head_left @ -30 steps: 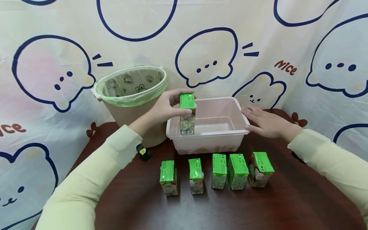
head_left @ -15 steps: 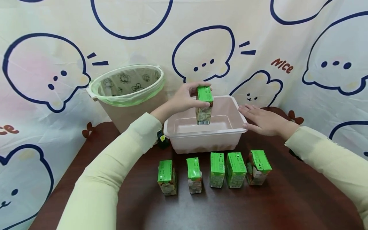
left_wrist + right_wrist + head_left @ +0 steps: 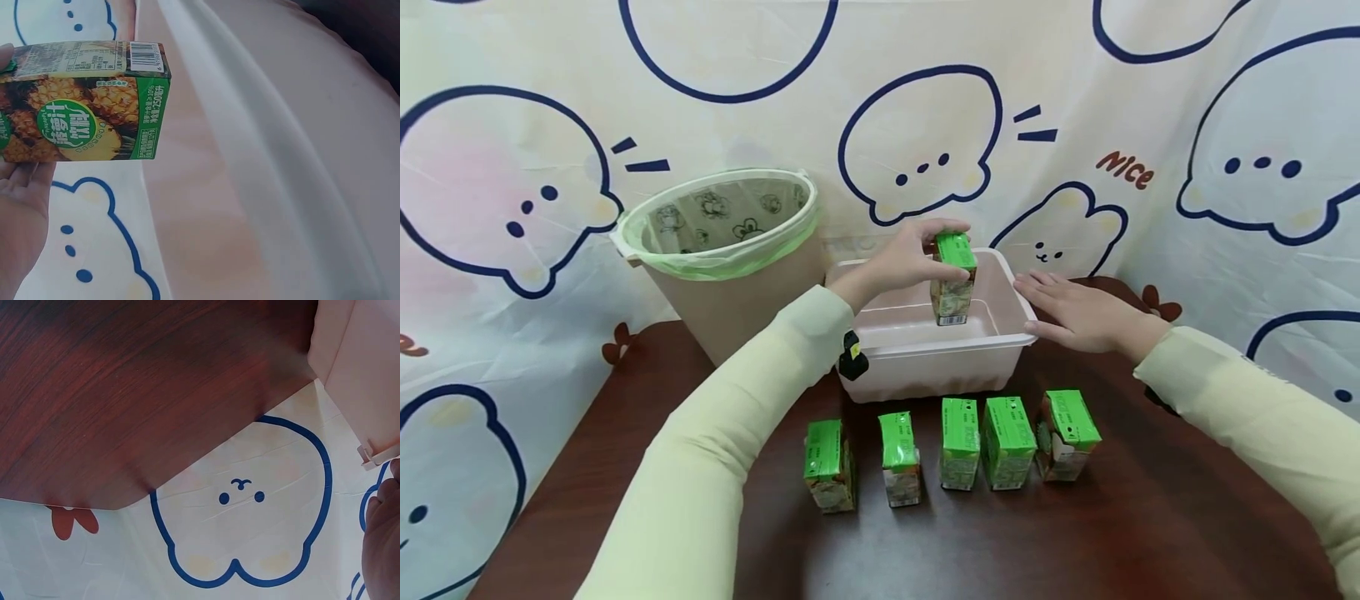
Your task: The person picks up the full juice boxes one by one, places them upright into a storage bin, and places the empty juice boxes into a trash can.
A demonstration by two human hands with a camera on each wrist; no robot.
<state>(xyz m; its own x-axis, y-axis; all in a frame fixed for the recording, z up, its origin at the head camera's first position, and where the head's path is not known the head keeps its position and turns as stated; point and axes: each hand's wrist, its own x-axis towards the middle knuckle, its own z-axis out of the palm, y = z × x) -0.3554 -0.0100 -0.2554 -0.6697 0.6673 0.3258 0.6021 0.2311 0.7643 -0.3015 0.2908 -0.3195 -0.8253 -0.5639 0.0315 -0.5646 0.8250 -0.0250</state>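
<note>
My left hand (image 3: 910, 258) grips a pineapple juice carton (image 3: 953, 287) near its green top, holding it upright over the pale pink plastic basin (image 3: 940, 358). Pineapple pictures and a barcode show on the carton (image 3: 81, 112) in the left wrist view. At the basin's right rim, my right hand (image 3: 1078, 317) rests with its fingers straight. Its edge also appears at the right of the right wrist view. A row of similar green-topped cartons stands before the basin, from the leftmost carton (image 3: 830, 467) to the rightmost carton (image 3: 1067, 435).
Left of the basin stands a tall beige trash bin (image 3: 700, 304), lined with a patterned bag. Everything on the dark wooden table (image 3: 970, 550) sits in front of a cartoon-print cloth (image 3: 737, 50). A black wrist camera (image 3: 852, 358) is at my left cuff.
My left hand has carried the carton rightward, from the basin's left front rim to over its middle right. My right hand stays at the right rim. The head view shifts slightly.
</note>
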